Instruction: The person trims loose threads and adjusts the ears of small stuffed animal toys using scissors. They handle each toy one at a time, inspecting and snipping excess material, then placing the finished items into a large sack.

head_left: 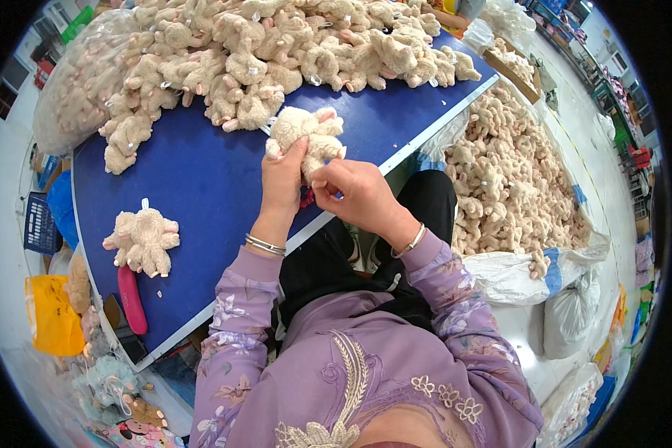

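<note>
My left hand (pixel 282 179) grips a cream plush toy (pixel 306 132) with pink ears just above the near edge of the blue table, thumb pressed on its front. At the toy's lower edge, my right hand (pixel 358 194) has its fingers pinched together; whatever lies between the fingertips is too small to make out. A single similar plush toy (pixel 145 240) with a white loop tag lies on the table to the left. Beside it rests a dark pink, elongated object (pixel 131 300). Across the far side spreads a large heap of the same plush toys (pixel 239 60).
A bulging clear plastic bag (pixel 82 93) of plush toys sits at the far left. To my right stands a big open white sack (pixel 508 278) filled with more toys. A blue crate (pixel 42 224) and yellow bag (pixel 54 317) are left of the blue table (pixel 201 164).
</note>
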The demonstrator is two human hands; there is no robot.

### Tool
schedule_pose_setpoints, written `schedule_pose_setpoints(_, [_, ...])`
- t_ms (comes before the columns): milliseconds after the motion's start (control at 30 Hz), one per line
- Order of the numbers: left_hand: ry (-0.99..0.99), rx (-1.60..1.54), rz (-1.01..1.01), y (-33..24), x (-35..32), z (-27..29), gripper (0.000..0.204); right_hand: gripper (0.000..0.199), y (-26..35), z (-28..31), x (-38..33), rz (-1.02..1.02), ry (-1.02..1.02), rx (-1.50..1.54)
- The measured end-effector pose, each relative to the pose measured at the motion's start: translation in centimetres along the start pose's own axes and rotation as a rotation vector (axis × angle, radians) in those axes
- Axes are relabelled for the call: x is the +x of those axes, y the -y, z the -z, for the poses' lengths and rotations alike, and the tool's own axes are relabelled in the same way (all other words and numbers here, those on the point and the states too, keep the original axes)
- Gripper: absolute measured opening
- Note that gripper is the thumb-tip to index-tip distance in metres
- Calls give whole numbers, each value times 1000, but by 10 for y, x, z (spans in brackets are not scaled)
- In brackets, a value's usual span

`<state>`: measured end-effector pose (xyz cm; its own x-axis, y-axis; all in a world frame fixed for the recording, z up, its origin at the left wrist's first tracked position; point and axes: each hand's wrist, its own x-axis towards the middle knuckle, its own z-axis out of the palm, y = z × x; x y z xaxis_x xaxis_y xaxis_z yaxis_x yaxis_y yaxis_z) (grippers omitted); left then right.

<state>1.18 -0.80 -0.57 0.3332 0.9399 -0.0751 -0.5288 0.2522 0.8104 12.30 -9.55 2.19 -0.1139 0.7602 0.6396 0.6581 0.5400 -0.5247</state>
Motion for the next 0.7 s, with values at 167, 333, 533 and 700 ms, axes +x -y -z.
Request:
schedule_pose_setpoints(167, [5, 43, 32, -1, 3, 2, 24, 20, 4, 11, 4, 128, 152, -34])
schedule_pose_setpoints(333, [169, 20, -11, -4, 2, 1, 24, 20, 6, 22, -6, -295, 47, 220])
schedule_pose_setpoints(533, [283, 215, 80, -6, -6, -1, 20, 30, -30, 25, -11, -679, -246, 538])
schedule_pose_setpoints(700, [258, 459, 8, -14, -9, -3, 24, 28, -40, 17, -14, -819, -223, 731])
